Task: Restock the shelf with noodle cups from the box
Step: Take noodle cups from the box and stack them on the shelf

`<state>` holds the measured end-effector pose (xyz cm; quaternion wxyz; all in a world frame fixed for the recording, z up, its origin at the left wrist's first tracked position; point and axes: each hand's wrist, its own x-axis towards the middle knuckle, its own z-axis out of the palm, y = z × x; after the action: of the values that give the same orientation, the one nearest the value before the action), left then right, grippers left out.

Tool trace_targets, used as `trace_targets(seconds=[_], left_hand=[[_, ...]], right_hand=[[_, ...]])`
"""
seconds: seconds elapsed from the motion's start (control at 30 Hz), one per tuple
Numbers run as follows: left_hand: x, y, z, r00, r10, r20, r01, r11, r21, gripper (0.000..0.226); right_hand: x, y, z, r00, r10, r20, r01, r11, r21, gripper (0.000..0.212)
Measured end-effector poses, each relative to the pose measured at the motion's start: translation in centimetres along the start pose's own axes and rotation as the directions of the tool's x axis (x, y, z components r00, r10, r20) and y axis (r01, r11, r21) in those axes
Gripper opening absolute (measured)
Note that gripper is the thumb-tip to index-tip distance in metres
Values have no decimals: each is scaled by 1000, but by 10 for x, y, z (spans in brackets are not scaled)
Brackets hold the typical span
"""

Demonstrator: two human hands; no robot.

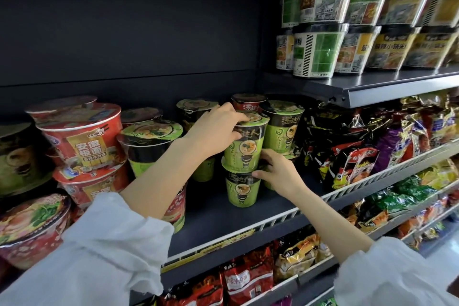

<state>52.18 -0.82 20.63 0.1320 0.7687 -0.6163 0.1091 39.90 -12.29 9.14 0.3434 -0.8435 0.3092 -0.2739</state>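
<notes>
A green and black noodle cup (246, 149) stands stacked on a second green cup (242, 190) on the dark shelf (223, 221). My left hand (218, 129) grips the upper cup at its lid and side. My right hand (278, 169) holds the rim of the lower cup, with its fingers curled round it from the right. More green cups (283, 126) stand behind and to the left (149, 146). The box is not in view.
Large red noodle bowls (84, 136) are stacked at the left of the shelf. Bagged noodles (352, 156) fill the shelf to the right. Green and yellow cups (320, 52) sit on the upper shelf, and red packets (248, 278) lie on the shelf below.
</notes>
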Motion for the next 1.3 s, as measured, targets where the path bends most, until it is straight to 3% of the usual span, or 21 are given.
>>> trace_targets(seconds=[0.1, 0.23, 0.4, 0.57, 0.73, 0.93, 1.17, 1.3], left_hand=[[-1, -1, 4, 999, -9, -46, 10, 1000, 22, 52], [1, 3, 8, 993, -9, -116, 16, 998, 62, 47], [2, 2, 9, 988, -15, -154, 28, 996, 88, 44], [4, -1, 13, 985, 6, -172, 12, 995, 100, 43], [10, -4, 15, 978, -2, -207, 18, 997, 75, 41], [10, 7, 33, 956, -69, -284, 53, 997, -64, 38], [15, 20, 32, 942, -122, -314, 102, 992, -78, 31], [7, 18, 25, 955, -83, -285, 75, 996, -41, 34]], right_hand=[[-11, -6, 14, 981, 48, -187, -65, 994, -86, 72], [-15, -19, 39, 962, 185, -203, -217, 965, -146, 90], [-8, -18, 48, 951, 176, -255, -217, 966, -141, 81], [-5, -9, 23, 977, 89, -194, -160, 906, -391, 65], [1, -5, 13, 987, 72, -144, -114, 945, -306, 57], [0, 2, 7, 982, 36, -183, -83, 963, -255, 44], [0, -2, 6, 991, 65, -121, -90, 974, -207, 60], [-5, -11, 3, 987, -2, -161, -42, 963, -267, 39]])
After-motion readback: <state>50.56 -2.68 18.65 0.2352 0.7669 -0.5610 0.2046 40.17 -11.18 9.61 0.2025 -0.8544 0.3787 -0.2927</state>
